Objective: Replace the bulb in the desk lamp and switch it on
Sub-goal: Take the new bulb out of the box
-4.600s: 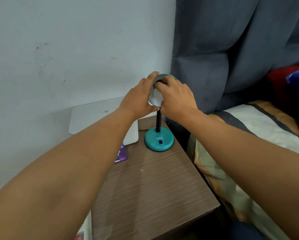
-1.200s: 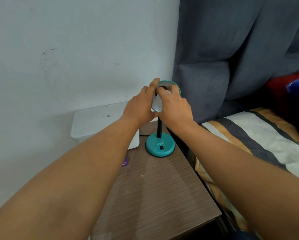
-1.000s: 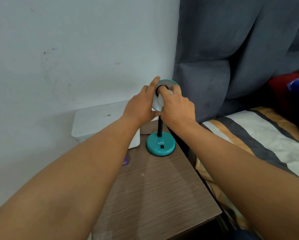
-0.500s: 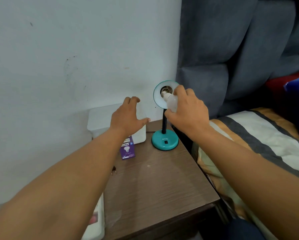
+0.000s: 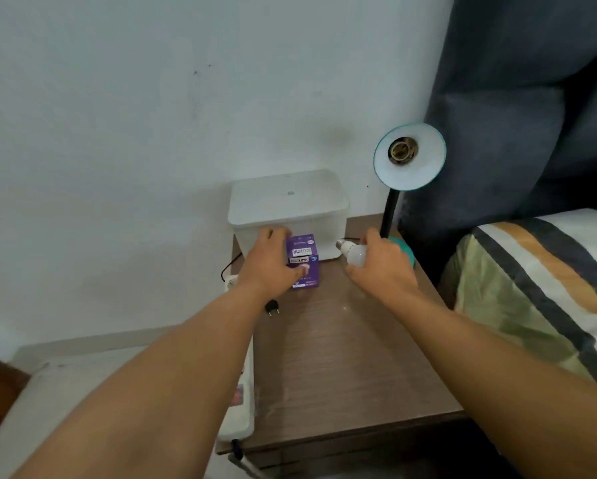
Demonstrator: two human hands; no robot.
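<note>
The teal desk lamp (image 5: 409, 157) stands at the back right of the wooden bedside table (image 5: 352, 368), its shade tilted toward me and its socket (image 5: 399, 151) bare. My right hand (image 5: 381, 267) is shut on a white bulb (image 5: 354, 252), metal screw base pointing left, low in front of the lamp's base. My left hand (image 5: 269, 264) grips a small purple bulb box (image 5: 303, 261) that stands on the table, thumb on its front.
A white lidded box (image 5: 290, 209) sits against the wall behind the purple box. A black plug (image 5: 272, 309) lies at the table's left edge beside a white power strip (image 5: 241, 402). A striped bed (image 5: 539, 288) and grey headboard (image 5: 518, 98) lie to the right.
My right hand has drawn the bulb out of the socket and down to table height. My left hand left the shade and closed on the purple box. The view tilted downward.
</note>
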